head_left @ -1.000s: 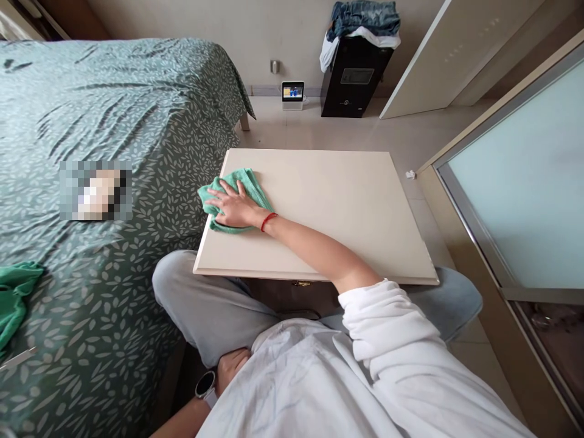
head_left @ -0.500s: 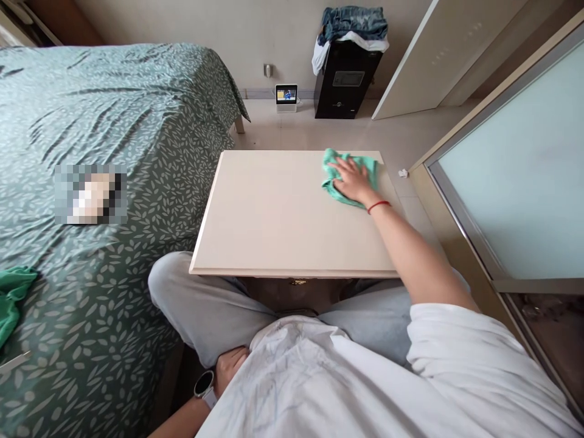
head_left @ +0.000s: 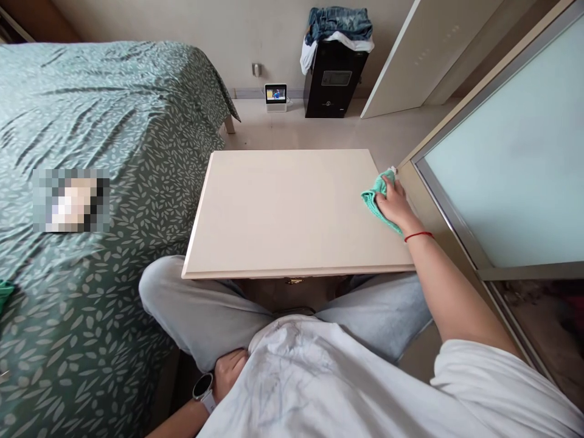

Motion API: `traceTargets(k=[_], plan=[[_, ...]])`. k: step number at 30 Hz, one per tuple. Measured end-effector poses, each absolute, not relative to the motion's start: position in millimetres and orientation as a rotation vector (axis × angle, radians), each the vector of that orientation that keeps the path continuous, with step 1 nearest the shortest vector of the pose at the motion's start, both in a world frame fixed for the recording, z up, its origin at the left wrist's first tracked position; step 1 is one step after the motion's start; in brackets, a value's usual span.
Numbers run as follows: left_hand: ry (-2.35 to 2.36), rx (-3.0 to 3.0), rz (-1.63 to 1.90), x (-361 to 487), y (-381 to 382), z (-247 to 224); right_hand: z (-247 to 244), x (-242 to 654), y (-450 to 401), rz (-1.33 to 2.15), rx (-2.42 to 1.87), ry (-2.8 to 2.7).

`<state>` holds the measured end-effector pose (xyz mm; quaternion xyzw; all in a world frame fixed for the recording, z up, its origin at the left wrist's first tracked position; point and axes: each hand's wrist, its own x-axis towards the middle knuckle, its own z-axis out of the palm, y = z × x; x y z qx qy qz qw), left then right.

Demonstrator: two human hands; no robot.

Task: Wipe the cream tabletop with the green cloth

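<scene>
A pale cream cabinet top (head_left: pixel 283 210) stands between my knees. At its right edge my right hand (head_left: pixel 395 202), with a red cord at the wrist, grips a green cloth (head_left: pixel 376 198). The cloth is bunched under the fingers and hangs partly over the edge. My left hand (head_left: pixel 230 372), with a watch (head_left: pixel 203 386) on its wrist, rests in my lap by the hem of my white shirt. Its fingers are partly hidden by the shirt, so I cannot see whether they hold anything.
To the left is a bed (head_left: pixel 150 140) with a leaf-patterned green cover; another green cloth (head_left: pixel 5 293) lies on it. A small screen (head_left: pixel 276 96) and a black box (head_left: pixel 335 79) topped with folded jeans stand by the wall. A frosted sliding door (head_left: pixel 515 134) is close on the right.
My right hand has slid the cloth rightward and slightly toward me, from the far right part of the top to its right edge. The cloth is now more bunched. My left hand stays put.
</scene>
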<state>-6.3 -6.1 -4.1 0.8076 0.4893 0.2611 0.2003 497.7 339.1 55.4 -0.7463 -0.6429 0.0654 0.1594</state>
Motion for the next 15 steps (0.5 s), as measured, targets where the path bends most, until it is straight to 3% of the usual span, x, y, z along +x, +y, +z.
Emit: traceTargets(k=[7, 15], plan=[[1.34, 2.252, 0.719, -8, -7, -5, 85, 385, 354, 0.255, -2.194, -2.075], [1.352, 2.267, 0.738, -10, -8, -10, 100, 187, 368, 0.477, -1.569, -2.466]])
